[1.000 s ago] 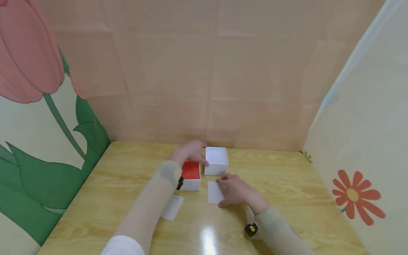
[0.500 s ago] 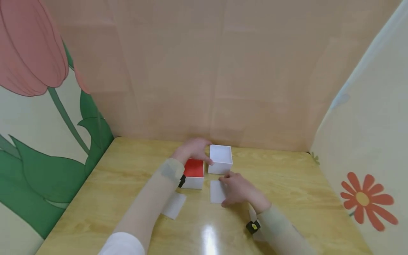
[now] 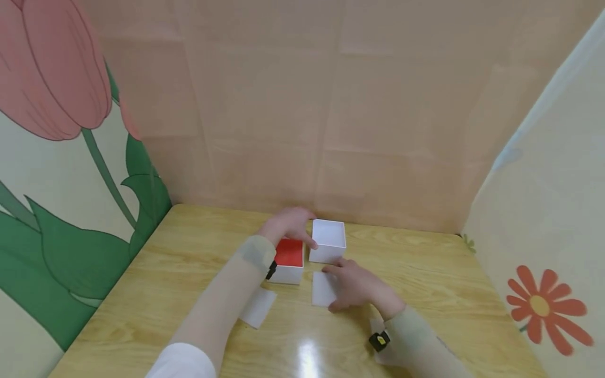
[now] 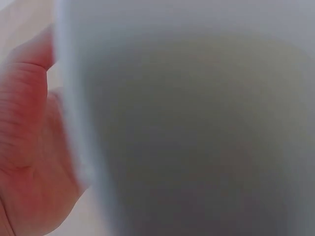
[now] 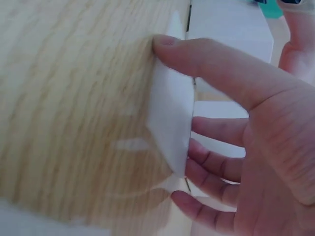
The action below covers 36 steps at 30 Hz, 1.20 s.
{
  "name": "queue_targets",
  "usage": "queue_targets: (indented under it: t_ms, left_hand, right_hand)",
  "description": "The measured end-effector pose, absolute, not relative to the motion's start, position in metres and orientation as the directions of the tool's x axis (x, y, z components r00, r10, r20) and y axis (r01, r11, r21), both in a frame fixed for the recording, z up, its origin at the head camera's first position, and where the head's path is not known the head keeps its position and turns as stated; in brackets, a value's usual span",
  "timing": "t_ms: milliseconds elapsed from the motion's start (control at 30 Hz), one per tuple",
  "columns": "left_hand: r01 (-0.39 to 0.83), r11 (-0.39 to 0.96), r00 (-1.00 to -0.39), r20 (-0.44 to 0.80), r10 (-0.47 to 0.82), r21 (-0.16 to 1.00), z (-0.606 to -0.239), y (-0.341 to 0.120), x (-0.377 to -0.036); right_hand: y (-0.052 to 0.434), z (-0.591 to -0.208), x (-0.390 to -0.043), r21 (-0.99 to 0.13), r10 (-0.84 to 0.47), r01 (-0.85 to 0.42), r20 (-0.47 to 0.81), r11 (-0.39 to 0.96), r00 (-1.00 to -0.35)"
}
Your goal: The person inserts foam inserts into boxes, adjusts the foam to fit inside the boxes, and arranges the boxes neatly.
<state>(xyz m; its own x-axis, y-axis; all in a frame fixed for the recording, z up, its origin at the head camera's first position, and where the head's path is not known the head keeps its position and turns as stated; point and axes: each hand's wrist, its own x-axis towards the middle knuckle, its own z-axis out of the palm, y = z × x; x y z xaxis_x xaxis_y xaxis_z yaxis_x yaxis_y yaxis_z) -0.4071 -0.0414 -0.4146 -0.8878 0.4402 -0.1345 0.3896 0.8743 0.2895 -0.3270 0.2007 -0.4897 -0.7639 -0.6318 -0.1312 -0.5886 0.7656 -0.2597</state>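
I could read no text, label, brand or number anywhere: the boxes and cards in front of me were plain, and the walls carried only painted flowers.

The table [image 3: 165, 273] is light wood with a clear grain under a glossy varnish that throws back a bright glare near the front edge. The two small boxes look like smooth matt white card or plastic, which one I cannot tell: the open white box [image 3: 328, 241] is plain inside, the other box [image 3: 288, 260] shows a matt red face. The flat white sheet [image 3: 322, 288] under the right hand [image 3: 356, 286] looks like thin stiff paper, as does the second sheet [image 3: 257, 307]. The sleeves [image 3: 222, 299] are soft matt beige cloth
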Motion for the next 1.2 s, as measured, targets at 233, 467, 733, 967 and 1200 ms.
queue_targets:
  t_ms: [233,467,733,967,1200]
  left_hand:
    - [0.378,0.869,-0.892,-0.126,0.434,0.318,-0.418,-0.042,-0.411]
    - [0.373,0.868,-0.896,-0.116,0.429,0.328,-0.418,-0.042,-0.413]
    - [0.386,0.866,-0.893,-0.106,0.437,0.317,-0.417,-0.043,-0.416]
    - [0.358,0.871,-0.9,-0.125,0.418,0.337,-0.414,-0.042,-0.414]
    - [0.373,0.859,-0.893,-0.117,0.435,0.35,-0.416,-0.043,-0.413]
  right_hand:
    - [0.211,-0.493,-0.333,-0.258,-0.692,-0.657,-0.073,0.709,-0.718]
    - [0.221,-0.488,-0.338,-0.311,-0.695,-0.643,-0.093,0.7,-0.713]
    - [0.23,-0.483,-0.341,-0.32,-0.712,-0.659,-0.078,0.68,-0.698]
    - [0.241,-0.469,-0.344,-0.359,-0.735,-0.683,-0.013,0.637,-0.678]
    - [0.252,-0.457,-0.347,-0.395,-0.74,-0.681,0.003,0.617,-0.673]
